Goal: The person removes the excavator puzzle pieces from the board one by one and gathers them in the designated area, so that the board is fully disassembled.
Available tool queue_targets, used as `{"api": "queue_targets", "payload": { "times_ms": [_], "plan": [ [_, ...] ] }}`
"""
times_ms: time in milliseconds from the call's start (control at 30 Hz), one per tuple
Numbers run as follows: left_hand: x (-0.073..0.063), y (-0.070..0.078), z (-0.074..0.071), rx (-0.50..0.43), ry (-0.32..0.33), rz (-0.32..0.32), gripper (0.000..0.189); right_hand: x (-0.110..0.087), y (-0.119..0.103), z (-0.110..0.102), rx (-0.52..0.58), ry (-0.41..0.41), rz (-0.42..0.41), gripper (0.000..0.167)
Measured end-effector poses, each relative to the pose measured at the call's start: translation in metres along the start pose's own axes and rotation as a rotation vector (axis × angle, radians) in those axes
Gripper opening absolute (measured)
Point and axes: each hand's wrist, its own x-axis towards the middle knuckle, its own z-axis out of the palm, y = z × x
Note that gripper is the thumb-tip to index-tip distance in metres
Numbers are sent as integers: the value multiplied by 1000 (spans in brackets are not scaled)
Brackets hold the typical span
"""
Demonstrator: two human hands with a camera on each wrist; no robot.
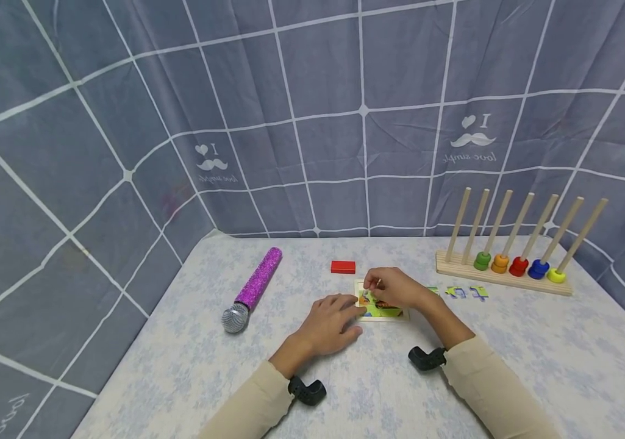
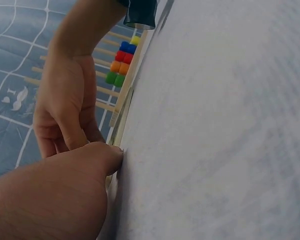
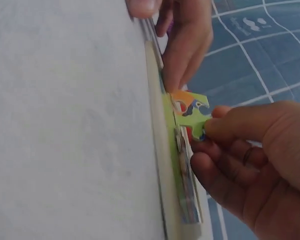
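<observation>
A jigsaw puzzle board with a pale frame and a green picture lies flat in the middle of the table. My right hand is over its upper part. Between thumb and fingertips it pinches a green puzzle piece with orange and blue marks, tilted up from the board in the right wrist view. My left hand rests at the board's left edge, its fingers loosely extended. Loose puzzle pieces lie to the right of the board, one partly hidden behind my right wrist.
A wooden peg rack with coloured rings stands at the back right. Behind the board is a red block. A glittery purple microphone lies to the left. A grey checked curtain hangs behind the table.
</observation>
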Motion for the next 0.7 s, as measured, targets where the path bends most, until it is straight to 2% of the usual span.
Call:
{"api": "queue_targets", "payload": {
  "times_ms": [200, 400, 567, 700],
  "plan": [
    [1, 1, 3, -5, -7, 1, 47, -17, -3, -21, 105, 81, 20, 11],
    [3, 1, 2, -13, -9, -8, 47, -53, 3, -47, 197, 90, 69, 7],
    [2, 0, 2, -21, -17, -6, 48, -90, 24, -55, 176, 68, 159, 8],
    [1, 0, 2, -17, -7, -17, 47, -106, 38, -53, 144, 43, 216, 9]
  ]
}}
